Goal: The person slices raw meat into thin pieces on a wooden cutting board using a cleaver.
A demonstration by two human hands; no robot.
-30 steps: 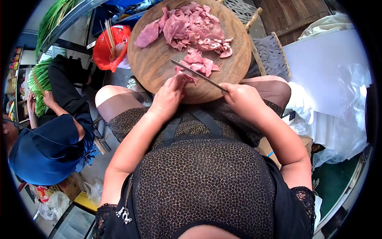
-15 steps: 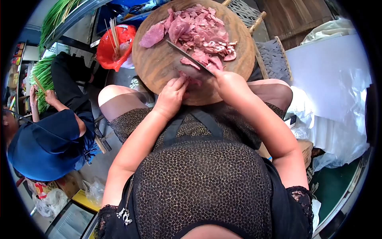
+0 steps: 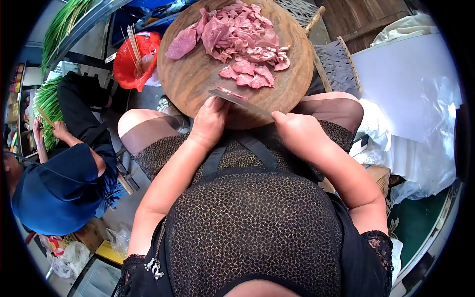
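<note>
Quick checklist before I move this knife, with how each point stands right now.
1. Knife gripped by the right hand: ok.
2. Left hand well away from the blade: not ok, its fingers sit close to the blade's tip end.
3. Large meat pile apart from the blade: ok, it lies beyond the loose slices.
4. Round board firmly supported: cannot tell, its underside is hidden.
5. Co-worker's hand clear: ok, far left.

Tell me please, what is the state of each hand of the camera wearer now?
Left hand: near the knife; its grip cannot be told.
Right hand: closed, holding the knife.
</note>
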